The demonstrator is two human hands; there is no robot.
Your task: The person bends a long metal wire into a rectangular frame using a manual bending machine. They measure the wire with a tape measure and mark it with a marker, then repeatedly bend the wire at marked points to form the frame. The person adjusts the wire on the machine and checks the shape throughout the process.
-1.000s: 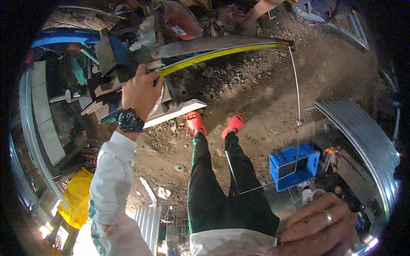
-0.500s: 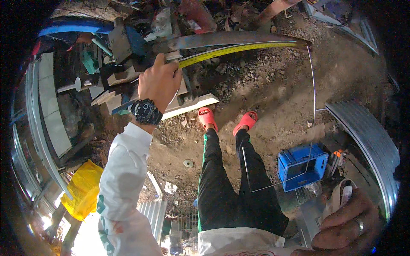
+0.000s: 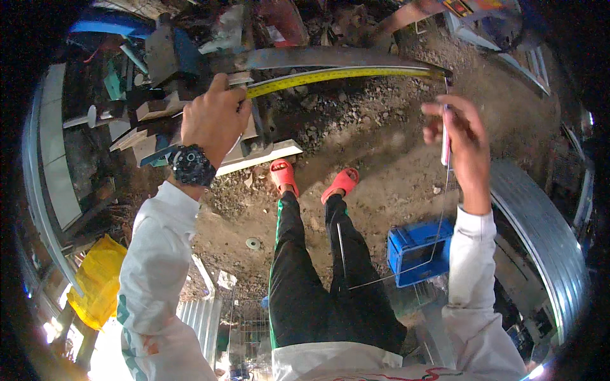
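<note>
My left hand [image 3: 215,119], with a black watch on the wrist, is closed on the near-left end of a yellow measuring tape [image 3: 330,75]. The tape stretches to the right alongside a thin metal rod [image 3: 440,222]. That rod bends at the tape's far right end, comes down toward me, and bends again in front of my legs. Beside its upper right corner, my right hand [image 3: 467,136] holds a slim white and pinkish pen [image 3: 446,136]. Its fingers are partly blurred. Part of the rod is hidden behind my left hand.
A long dark metal bar [image 3: 318,57] lies behind the tape. Wood blocks [image 3: 155,109] and metal pieces crowd the left. A blue crate [image 3: 397,251] stands right of my legs, corrugated sheet [image 3: 540,247] farther right. A yellow bag [image 3: 95,279] is at lower left.
My right hand has moved from the lower right corner up toward the rod's upper right bend, with the pen now visible. The view has shifted; my left hand still holds the tape.
</note>
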